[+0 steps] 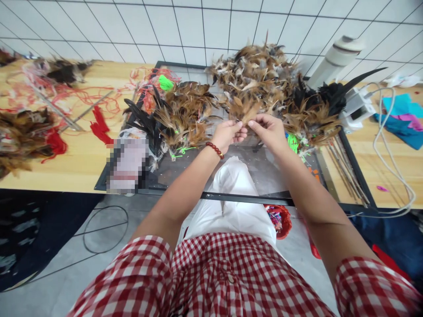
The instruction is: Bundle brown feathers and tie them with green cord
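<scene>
Brown feathers (248, 112) (pinched) sit between left hand (227, 134) and right hand (271, 132).

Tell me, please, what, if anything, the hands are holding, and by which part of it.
A small tuft of brown feathers, pinched at its near end by the left hand and right hand.

White cylinder (333, 61) (slightly blurred), tiled wall (191, 26).
</scene>
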Demonstrator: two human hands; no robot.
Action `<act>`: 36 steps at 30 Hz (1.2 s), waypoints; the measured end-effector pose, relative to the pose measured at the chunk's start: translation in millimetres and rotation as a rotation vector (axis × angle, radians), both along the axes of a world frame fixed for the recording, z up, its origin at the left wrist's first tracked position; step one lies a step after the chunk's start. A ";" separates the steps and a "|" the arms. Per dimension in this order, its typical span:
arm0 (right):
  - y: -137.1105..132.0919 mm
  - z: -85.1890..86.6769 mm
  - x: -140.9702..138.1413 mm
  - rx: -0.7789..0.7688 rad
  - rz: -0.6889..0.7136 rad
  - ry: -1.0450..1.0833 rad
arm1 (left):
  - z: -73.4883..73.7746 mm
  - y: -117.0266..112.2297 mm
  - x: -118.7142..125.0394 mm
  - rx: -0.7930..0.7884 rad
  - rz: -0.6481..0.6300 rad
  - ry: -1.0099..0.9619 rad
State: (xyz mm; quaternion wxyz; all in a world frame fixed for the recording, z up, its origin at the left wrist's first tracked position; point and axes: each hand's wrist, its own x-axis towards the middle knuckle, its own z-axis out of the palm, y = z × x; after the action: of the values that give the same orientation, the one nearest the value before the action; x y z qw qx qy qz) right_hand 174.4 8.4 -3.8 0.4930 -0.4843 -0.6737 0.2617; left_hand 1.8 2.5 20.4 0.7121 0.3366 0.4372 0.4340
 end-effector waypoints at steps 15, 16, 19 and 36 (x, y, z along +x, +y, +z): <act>-1.0 -5.4 -2.8 0.179 0.018 -0.185 | -13.8 5.7 -3.4 -0.029 -0.081 -0.152; -2.1 -5.4 -3.3 0.214 0.017 -0.260 | -13.6 5.4 -3.0 -0.033 -0.085 -0.156; -5.6 -4.6 -4.5 0.254 -0.013 -0.387 | -11.4 2.2 -0.7 -0.039 -0.144 -0.151; -14.7 4.6 5.8 0.187 -0.003 -0.848 | -0.6 15.9 -9.1 0.023 0.420 0.010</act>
State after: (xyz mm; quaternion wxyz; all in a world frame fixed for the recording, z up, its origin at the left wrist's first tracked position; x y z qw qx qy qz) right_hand 180.2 -6.3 0.8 0.2150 -0.5032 -0.8367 -0.0233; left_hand -7.3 18.4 19.8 0.6000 0.2483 0.4966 0.5760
